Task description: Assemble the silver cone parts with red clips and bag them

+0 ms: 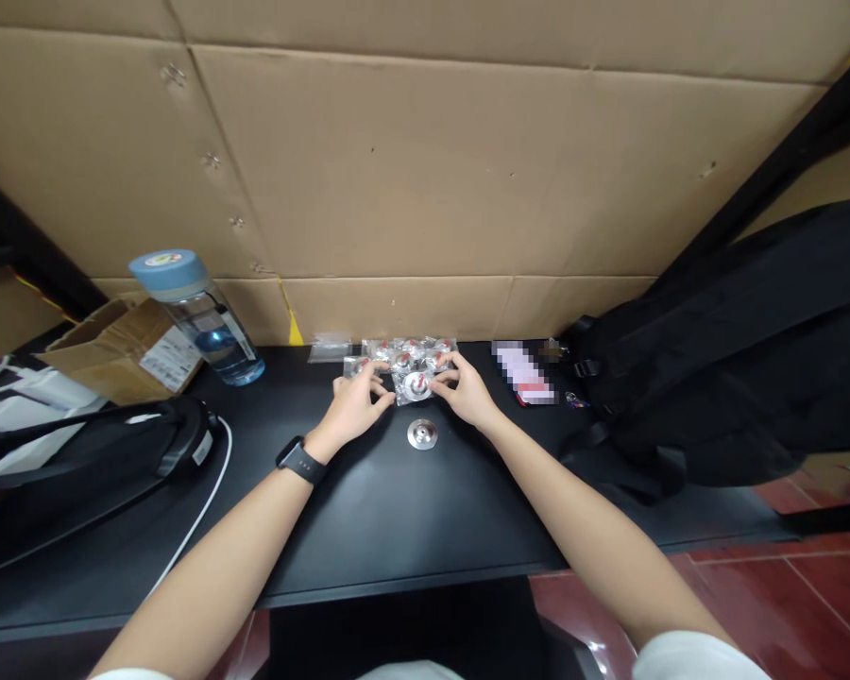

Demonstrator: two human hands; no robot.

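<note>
A small clear plastic bag (416,385) with a round silvery piece and a red mark in it lies between my two hands. At its left edge, my left hand (356,404) has its fingers bent and its thumb near the lower corner, closed on the bag. My right hand (466,393) pinches the right edge between thumb and fingers. Just behind are several similar bagged pieces (409,348) in rows, partly covered by my fingers. A bare round metal disc (423,434) with a centre hole rests on the black table in front of the bag.
Flat clear bags (331,348) lie behind my left hand. A blue-lidded water bottle (219,331) and an open cardboard box (131,349) stand left, near a black bag (92,472) and white cable (212,486). Right are a phone (524,373) and black backpack (737,368). Cardboard (425,170) walls the back.
</note>
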